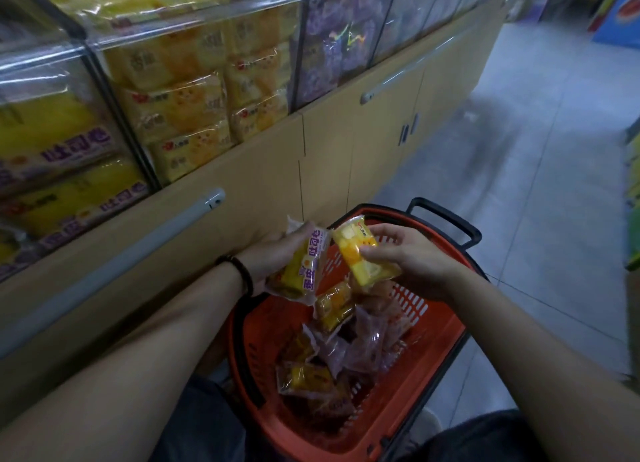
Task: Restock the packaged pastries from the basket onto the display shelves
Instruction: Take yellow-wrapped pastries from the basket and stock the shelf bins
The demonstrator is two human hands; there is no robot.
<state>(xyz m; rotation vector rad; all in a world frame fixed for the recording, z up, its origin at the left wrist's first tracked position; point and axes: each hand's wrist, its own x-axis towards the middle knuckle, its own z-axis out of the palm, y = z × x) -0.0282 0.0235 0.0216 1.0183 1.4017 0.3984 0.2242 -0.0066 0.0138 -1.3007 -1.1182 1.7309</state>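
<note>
Head view, one entry. At 6 o'clock we log an orange slotted plastic shopping basket with a black loop handle at its far end. Inside it lies a loose heap of clear-wrapped pastry packets, some yellow, some brownish. Above the basket's far rim we record two held items. Our left hand, with a black bead bracelet at the wrist, is curled round a yellow-and-white pastry packet with purple lettering, held on a slant. Our right hand pinches a yellow clear-film pastry packet between thumb and fingers. The two packets are just beside each other, and we cannot tell whether they touch. From 9 to 12 o'clock stand the clear-fronted display shelves, split by dark dividers. They hold yellow toast packets with purple lettering at 9 o'clock, pale orange bread packets at 11 o'clock and purple packets at 12 o'clock. Below them runs a tan wooden cabinet with a grey bar handle. A grey tiled floor fills 2 to 4 o'clock.
</note>
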